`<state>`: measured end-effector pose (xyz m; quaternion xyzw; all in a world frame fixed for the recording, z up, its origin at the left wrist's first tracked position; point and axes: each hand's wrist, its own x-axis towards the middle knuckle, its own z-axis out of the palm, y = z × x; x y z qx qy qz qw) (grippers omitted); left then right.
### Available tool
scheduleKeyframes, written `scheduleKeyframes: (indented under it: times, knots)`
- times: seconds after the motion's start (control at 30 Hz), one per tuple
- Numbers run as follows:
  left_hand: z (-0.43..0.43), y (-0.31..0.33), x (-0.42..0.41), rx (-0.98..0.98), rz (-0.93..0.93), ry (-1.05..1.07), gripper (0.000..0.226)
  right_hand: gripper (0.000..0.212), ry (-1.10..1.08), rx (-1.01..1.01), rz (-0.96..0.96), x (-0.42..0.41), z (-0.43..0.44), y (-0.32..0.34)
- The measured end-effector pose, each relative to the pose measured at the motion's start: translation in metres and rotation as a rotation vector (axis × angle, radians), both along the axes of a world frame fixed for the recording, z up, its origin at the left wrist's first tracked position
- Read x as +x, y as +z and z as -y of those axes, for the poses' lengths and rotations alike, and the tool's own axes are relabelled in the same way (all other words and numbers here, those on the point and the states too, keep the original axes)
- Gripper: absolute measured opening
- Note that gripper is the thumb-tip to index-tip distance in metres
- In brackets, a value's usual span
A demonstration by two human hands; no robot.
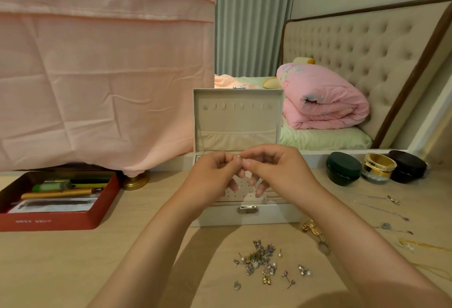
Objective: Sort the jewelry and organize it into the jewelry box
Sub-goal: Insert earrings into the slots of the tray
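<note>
I see left hand (215, 173) and right hand (276, 168) fingers clamped on a tiny earring (243, 159); a slip may lose it.

— Where is the jewelry box (220, 217)?
— In the middle of the table (146, 209), right in front of me. Its lid (237, 121) stands up at the back. My left hand (215, 173) and right hand (276, 168) meet over it, with a tiny piece (243, 159) pinched between them.
— And the earrings (263, 262)?
— In a heap before the box, near me. The pen tray (49, 222) sits left, the jars (378, 168) back right, and the chains (393, 200) lie before the jars.
</note>
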<state>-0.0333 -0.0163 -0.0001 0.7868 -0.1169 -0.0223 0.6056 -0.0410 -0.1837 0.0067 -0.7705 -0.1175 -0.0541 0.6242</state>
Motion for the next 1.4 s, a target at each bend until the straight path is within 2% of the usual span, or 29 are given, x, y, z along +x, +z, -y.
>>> scheduleKeyframes:
  times: [0.17, 0.33, 0.5, 0.63, 0.87, 1.1, 1.2, 1.3, 1.4]
  knots:
    - [0.005, 0.004, 0.021, 0.015, 0.02, 0.004, 0.019, 0.015, -0.07, -0.137, 0.019, 0.024, 0.006, 0.009]
    - [-0.002, 0.0, 0.038, 0.101, 0.151, 0.092, 0.013, 0.012, -0.088, -0.253, 0.053, 0.044, 0.016, 0.022]
    - [-0.02, -0.011, 0.048, 0.383, 0.26, 0.173, 0.012, 0.017, -0.123, -0.499, 0.063, 0.063, 0.027, 0.028]
    - [-0.027, -0.017, 0.05, 0.577, 0.284, 0.147, 0.011, 0.015, -0.071, -0.596, 0.031, 0.068, 0.021, 0.014]
    - [-0.034, -0.01, 0.057, 0.565, 0.341, 0.191, 0.013, 0.012, -0.102, -0.702, 0.067, 0.085, 0.009, 0.006]
    - [-0.028, -0.027, 0.062, 0.812, 0.501, 0.144, 0.022, 0.013, 0.004, -1.004, 0.038, 0.11, -0.007, 0.004]
    - [-0.023, -0.031, 0.063, 0.865, 0.508, 0.116, 0.026, 0.019, 0.048, -1.022, 0.006, 0.114, -0.007, 0.002]
    - [-0.021, -0.033, 0.064, 0.858, 0.472, 0.08, 0.026, 0.028, 0.062, -0.952, -0.007, 0.118, -0.002, 0.002]
    - [-0.022, -0.033, 0.063, 0.826, 0.463, 0.071, 0.025, 0.024, 0.023, -0.861, 0.0, 0.113, 0.008, 0.006]
